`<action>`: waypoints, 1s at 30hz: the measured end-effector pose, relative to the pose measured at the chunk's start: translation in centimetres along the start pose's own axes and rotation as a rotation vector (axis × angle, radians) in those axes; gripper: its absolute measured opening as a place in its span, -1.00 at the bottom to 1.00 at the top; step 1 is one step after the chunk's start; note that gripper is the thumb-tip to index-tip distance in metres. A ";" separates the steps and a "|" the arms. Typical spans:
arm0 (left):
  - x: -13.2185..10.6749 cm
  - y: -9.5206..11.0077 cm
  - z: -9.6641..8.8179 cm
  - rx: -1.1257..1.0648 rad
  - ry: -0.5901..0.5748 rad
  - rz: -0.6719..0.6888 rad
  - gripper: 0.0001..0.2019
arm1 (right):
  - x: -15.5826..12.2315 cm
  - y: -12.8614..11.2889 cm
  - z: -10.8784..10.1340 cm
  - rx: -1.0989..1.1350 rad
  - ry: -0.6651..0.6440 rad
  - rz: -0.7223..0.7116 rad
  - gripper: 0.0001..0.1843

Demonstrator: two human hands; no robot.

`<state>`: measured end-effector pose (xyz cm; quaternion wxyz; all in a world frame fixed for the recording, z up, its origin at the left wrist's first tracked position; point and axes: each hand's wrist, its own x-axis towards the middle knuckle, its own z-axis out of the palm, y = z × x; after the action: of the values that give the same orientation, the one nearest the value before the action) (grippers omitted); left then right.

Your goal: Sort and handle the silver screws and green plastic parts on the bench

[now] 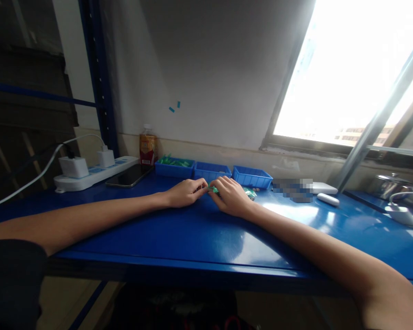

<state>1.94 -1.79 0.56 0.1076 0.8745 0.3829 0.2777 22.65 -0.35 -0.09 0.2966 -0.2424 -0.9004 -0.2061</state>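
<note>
Over the blue table (179, 233), both hands meet in front of the blue bins. My left hand (185, 192) pinches a small green piece (211, 188) between thumb and fingertips. Fingers bent, my right hand (232, 196) closes on the same piece from the other side. The piece is mostly covered by fingers, so its kind cannot be made out. Behind and beside the right hand lies a green, shiny plastic packet (250, 193), partly hidden by that hand.
Three blue bins stand along the wall: the left bin (174, 171) holds green pieces, then a middle bin (212, 171) and a right bin (252, 176). Left are a drink bottle (147, 145), a phone (131, 176) and a power strip (92, 176). Right lies a white case (328, 199).
</note>
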 end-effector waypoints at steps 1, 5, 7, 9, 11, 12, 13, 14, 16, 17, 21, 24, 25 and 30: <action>0.0 0.0 0.0 0.001 -0.001 -0.003 -0.66 | 0.0 0.0 0.0 0.000 -0.004 -0.002 -0.81; 0.1 0.0 -0.1 0.015 -0.015 -0.015 -0.67 | 0.0 0.0 -0.1 -0.030 -0.021 -0.017 -0.81; 0.1 0.0 0.0 0.006 -0.017 -0.012 -0.68 | 0.0 0.0 0.0 -0.042 -0.020 -0.018 -0.80; 0.1 -0.1 0.0 -0.006 -0.007 -0.008 -0.71 | 0.0 0.0 0.1 -0.052 -0.014 -0.011 -0.77; 0.1 -0.2 0.1 -0.005 0.005 0.000 -0.71 | 0.0 0.1 0.2 -0.060 -0.006 -0.003 -0.75; 0.0 -0.2 0.2 0.001 0.009 0.007 -0.71 | 0.0 0.2 0.2 -0.062 -0.003 -0.002 -0.74; 0.0 -0.2 0.2 0.008 0.011 0.015 -0.70 | 0.0 0.2 0.3 -0.063 0.000 0.000 -0.73; 0.0 -0.2 0.2 0.016 0.012 0.020 -0.71 | 0.0 0.2 0.3 -0.064 0.000 0.000 -0.73; 0.0 -0.1 0.2 0.033 0.015 0.021 -0.75 | 0.0 0.2 0.3 -0.064 0.004 -0.001 -0.71; -0.1 -0.1 0.2 0.042 0.016 0.018 -0.76 | 0.0 0.2 0.2 -0.062 0.004 -0.002 -0.71; -0.1 0.3 0.0 0.077 0.023 0.006 -0.75 | 0.0 0.0 0.0 -0.031 0.000 0.003 -0.75; -0.2 0.6 -0.1 0.128 0.019 -0.011 -0.74 | 0.0 -0.1 -0.1 -0.005 -0.002 0.011 -0.78; -0.2 0.7 -0.1 0.153 0.018 -0.018 -0.74 | 0.0 -0.1 -0.1 -0.001 -0.006 0.009 -0.79; -0.3 0.9 -0.2 0.238 0.022 -0.017 -0.75 | 0.0 0.1 0.0 -0.014 -0.024 -0.015 -0.81</action>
<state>2.21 -2.64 0.91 0.0011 0.8746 0.4219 0.2388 22.71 -0.30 -0.13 0.2827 -0.2402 -0.9042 -0.2116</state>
